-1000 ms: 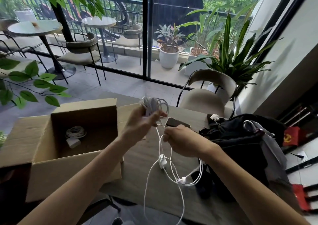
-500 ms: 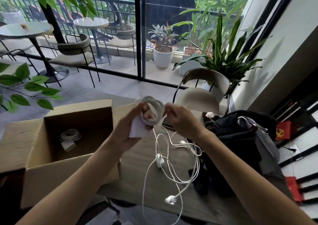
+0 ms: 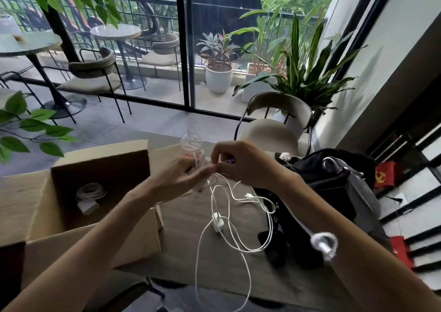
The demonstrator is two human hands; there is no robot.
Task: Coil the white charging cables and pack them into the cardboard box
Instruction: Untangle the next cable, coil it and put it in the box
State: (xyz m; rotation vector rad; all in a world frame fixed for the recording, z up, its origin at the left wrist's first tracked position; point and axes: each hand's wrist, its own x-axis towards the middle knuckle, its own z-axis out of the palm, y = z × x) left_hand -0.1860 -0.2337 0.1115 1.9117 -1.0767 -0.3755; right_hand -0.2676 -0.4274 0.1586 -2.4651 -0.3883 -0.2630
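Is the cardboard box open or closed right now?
Open: the box has its flaps spread, and a coiled cable lies inside.

The cable loop point(image 3: 191, 142) (and a cable end point(image 3: 324, 245)) is motion-blurred.

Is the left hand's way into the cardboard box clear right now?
Likely yes: the cardboard box stands open beside the left hand, nothing over it, but that hand grips the half-coiled white cable.

The left hand point(image 3: 175, 179) and right hand point(image 3: 249, 167) are bare, as are both forearms point(image 3: 334, 216).
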